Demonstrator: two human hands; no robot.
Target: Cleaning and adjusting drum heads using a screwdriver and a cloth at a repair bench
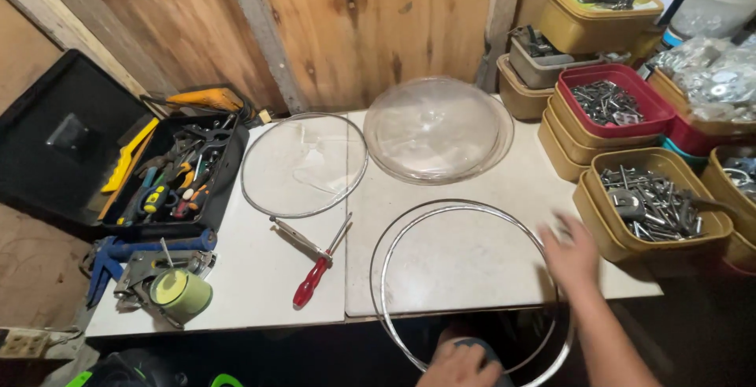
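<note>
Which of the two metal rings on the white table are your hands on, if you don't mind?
The larger metal ring overhanging the near edge; the smaller ring lies untouched beside the toolbox.

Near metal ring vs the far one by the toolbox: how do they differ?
The near metal ring looks larger and overhangs the table's front edge; the far ring lies fully on the table. The near ring is open in the middle, showing bare tabletop; the far ring frames a clear pane. The right hand is at the near ring's rim and the left hand is by its front arc; neither hand touches the far ring. Both are thin, round and silver.
</note>
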